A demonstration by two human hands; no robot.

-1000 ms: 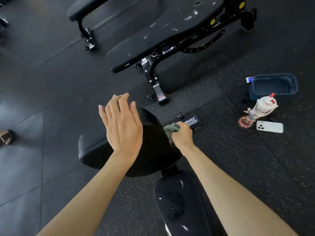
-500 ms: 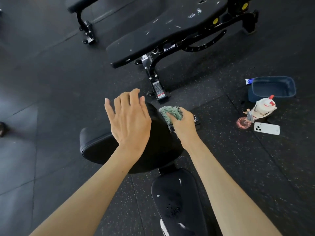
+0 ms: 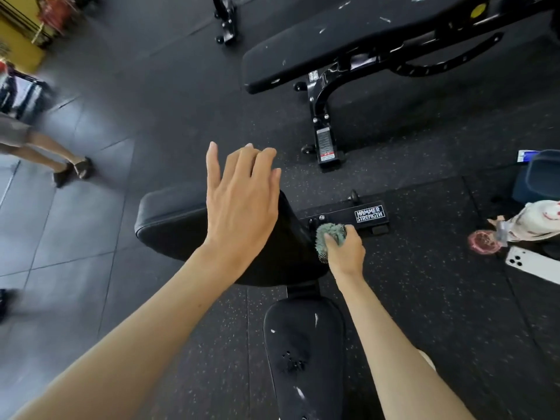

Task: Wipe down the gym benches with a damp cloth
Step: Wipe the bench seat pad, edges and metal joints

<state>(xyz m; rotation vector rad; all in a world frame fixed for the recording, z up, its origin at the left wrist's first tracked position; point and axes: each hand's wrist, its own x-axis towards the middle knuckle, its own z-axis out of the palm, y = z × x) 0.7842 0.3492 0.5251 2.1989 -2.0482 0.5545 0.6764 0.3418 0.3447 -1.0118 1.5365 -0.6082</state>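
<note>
A black upright bench stands right in front of me, with its backrest pad seen from above and its worn seat pad below. My left hand hovers over the backrest with straight, spread fingers. My right hand grips a bunched green cloth against the pad's right edge, low down by the black frame foot. A second black flat bench with scuffed padding stands further off, at upper right.
On the rubber floor to the right lie a dark blue tub, a white bottle with red marks, a pink round lid and a white phone. A person's legs stand at left on grey tiles. Another bench's leg is at top.
My right hand has slid the cloth down the backrest's right edge, from the top toward the frame foot. The view has swung left, showing a person's legs.
</note>
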